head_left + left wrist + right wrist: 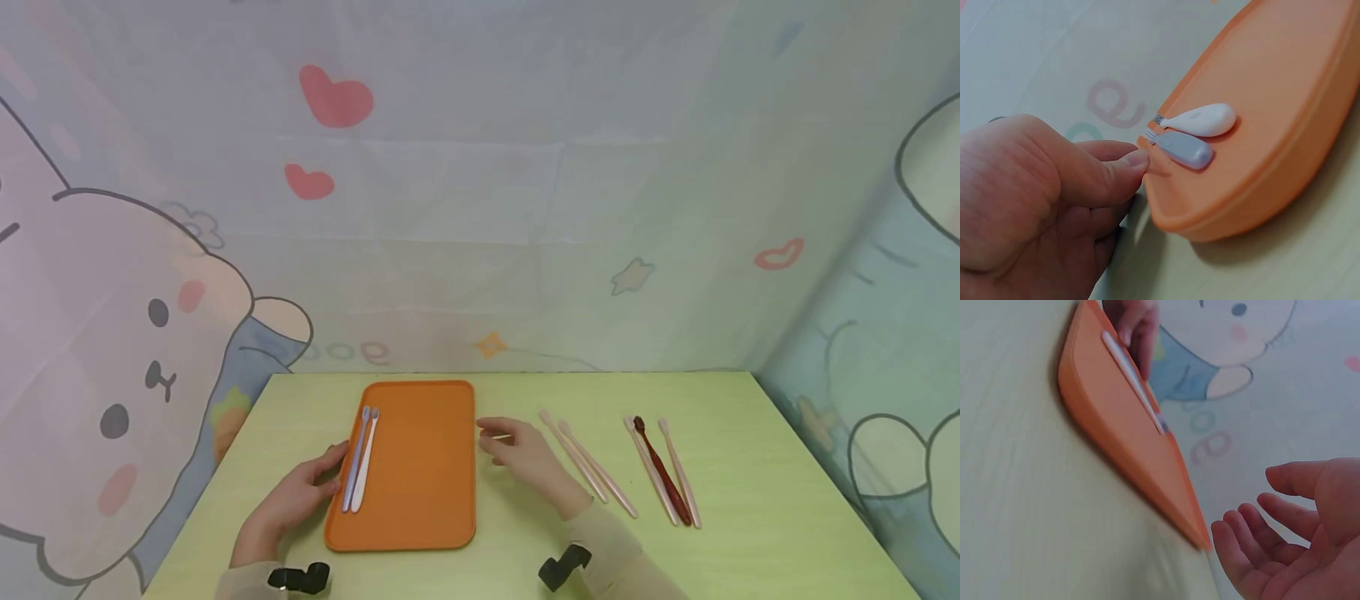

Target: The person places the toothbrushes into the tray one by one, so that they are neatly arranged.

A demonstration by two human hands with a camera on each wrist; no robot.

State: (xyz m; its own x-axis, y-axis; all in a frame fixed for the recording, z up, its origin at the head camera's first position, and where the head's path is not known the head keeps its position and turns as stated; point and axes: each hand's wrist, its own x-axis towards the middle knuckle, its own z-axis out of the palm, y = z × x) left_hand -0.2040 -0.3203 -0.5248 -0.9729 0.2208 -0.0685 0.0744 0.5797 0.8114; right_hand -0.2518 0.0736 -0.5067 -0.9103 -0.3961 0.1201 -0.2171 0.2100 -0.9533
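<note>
An orange tray (423, 467) lies on the table, with a lavender toothbrush (356, 458) and a white toothbrush (366, 460) side by side along its left edge. My left hand (296, 497) grips the tray's left rim between thumb and fingers; in the left wrist view the thumb lies at the rim by the lavender toothbrush (1184, 149). Off the tray's right edge, my right hand (528, 458) hovers with loosely bent fingers and an empty palm. The right wrist view shows those fingers (1260, 544) spread, apart from the tray (1125, 425).
Right of my right hand lie two pale pink toothbrushes (597, 475). Farther right, a dark red toothbrush (663, 475) rests between two more pale ones (681, 475). A patterned cloth (525, 208) hangs behind the pale green table (780, 500).
</note>
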